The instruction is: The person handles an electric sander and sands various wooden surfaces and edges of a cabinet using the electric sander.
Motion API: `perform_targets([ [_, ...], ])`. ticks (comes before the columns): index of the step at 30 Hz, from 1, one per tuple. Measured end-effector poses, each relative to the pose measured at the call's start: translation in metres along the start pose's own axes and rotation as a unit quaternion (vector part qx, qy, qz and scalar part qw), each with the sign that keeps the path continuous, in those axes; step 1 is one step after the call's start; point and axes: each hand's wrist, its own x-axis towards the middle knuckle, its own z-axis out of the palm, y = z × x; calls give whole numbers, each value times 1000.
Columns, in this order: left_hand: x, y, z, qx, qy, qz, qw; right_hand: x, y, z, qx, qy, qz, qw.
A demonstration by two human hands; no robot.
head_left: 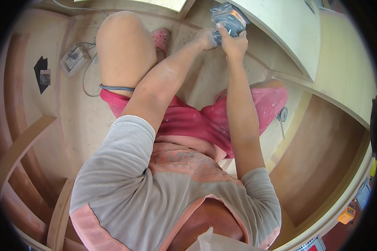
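A dusty dark-blue power sander [229, 17] with an orange-marked side is at the top of the view, close to the edge of a pale wooden panel [289, 33]. My right hand [234, 44] wraps its handle end, thumb along the top. From the other side, my left hand [206, 39] closes on the same end, its fingers partly hidden. Both arms reach forward between my bent knees. Whether the sanding pad touches the panel cannot be told from here.
A white power socket box [75, 60] with a looped grey cable lies left of my knee. Beyond it sits a black sheet piece [41, 75]. Wooden ribs [27, 146] rise at left; a curved wooden compartment [326, 154] is at right. A small round grey object [282, 114] rests by my right knee.
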Motion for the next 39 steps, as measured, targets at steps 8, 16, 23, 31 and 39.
perform_targets([
  [8, 17, -38, -9, 5, 7, 38, 999, -17, -29, 2, -71, -62, -41, 995],
  [16, 7, -33, -37, -79, -92, -49, 991, -21, -37, 15, -43, -68, -63, 995],
  [23, 17, -14, -15, 69, -63, 47, 995, -8, -7, -4, -6, -51, -29, 998],
  [31, 30, -13, 10, 80, -62, 62, 993, 0, 15, -19, 83, -50, 23, 995],
  [39, 34, -40, -2, -5, -91, 54, 994, -11, -11, -5, -14, -54, 7, 998],
])
